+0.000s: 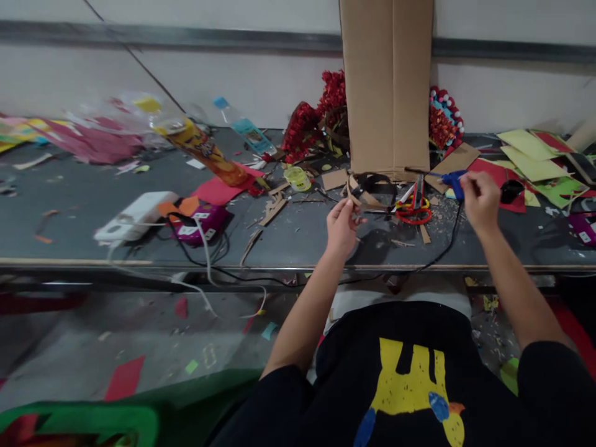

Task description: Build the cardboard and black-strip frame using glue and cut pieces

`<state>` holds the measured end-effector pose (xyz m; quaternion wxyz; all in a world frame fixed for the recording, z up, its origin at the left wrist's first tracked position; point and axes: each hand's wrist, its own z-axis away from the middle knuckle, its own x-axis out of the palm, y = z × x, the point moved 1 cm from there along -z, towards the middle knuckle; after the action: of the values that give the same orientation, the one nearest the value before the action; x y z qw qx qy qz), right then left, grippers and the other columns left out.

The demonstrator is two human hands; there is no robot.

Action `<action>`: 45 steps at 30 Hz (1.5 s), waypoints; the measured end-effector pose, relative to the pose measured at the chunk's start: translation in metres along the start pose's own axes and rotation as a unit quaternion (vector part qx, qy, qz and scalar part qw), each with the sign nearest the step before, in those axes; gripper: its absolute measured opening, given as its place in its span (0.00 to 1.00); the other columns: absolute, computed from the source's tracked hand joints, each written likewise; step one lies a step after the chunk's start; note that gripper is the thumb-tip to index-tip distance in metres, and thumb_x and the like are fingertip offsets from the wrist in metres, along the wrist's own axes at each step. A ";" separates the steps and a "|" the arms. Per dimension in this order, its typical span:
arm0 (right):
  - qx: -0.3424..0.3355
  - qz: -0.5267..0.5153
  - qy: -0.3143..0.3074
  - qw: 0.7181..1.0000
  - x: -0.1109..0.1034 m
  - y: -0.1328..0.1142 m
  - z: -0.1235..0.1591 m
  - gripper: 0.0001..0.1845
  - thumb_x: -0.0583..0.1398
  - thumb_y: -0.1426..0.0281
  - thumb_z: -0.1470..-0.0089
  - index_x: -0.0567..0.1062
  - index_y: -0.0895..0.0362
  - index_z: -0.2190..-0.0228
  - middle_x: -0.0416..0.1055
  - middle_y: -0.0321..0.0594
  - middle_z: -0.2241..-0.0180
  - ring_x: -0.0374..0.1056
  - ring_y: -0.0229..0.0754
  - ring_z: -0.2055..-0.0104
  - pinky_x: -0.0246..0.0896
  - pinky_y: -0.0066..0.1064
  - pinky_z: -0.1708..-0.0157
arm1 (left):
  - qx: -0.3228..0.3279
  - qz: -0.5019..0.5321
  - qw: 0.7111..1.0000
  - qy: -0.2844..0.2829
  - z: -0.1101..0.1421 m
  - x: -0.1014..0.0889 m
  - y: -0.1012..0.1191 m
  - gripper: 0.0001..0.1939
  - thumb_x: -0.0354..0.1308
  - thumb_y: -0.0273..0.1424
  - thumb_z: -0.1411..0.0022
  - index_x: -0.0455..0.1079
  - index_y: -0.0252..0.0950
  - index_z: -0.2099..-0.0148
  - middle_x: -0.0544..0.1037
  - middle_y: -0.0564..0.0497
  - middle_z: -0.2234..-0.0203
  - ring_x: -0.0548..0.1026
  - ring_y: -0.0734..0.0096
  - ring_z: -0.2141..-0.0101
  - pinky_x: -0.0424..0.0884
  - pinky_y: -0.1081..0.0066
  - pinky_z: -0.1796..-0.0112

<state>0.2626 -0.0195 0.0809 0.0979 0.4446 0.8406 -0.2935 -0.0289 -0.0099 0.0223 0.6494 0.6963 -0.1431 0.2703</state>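
Observation:
A thin, curved strip of brown cardboard (352, 188) is pinched in the fingertips of my left hand (341, 228), above the front half of the table. My right hand (482, 200) grips a blue glue gun (453, 181), whose nozzle side points left. From the gun a black cord (447, 245) drops over the table edge. Between my hands lie scissors with red handles (414, 216) and a black curved band (384, 181) that I cannot identify. Just beyond my left hand is a small clear tub (297, 179) with a yellowish tint.
A tall cardboard sheet (388, 87) stands upright behind my hands. To the left are an orange drink bottle (205, 149), a blue-capped bottle (246, 129), a white power strip (135, 217) and a purple box (202, 223). Coloured paper (533, 152) lies right. A green bin (84, 417) stands below.

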 end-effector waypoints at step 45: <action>-0.035 0.025 -0.185 0.982 0.055 0.010 0.070 0.25 0.47 0.53 0.39 0.77 0.54 0.63 0.79 0.44 0.63 0.75 0.45 0.63 0.66 0.33 0.64 | -0.176 0.173 0.965 0.085 -0.042 0.007 -0.017 0.09 0.49 0.24 0.35 0.71 0.34 0.59 0.79 0.54 0.77 0.77 0.81 0.77 0.69 0.86 0.79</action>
<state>0.2322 -0.0180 -0.0029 0.2751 0.3999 0.8062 -0.3382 -0.0219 0.0340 0.0123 0.7148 0.5102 -0.2510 0.4073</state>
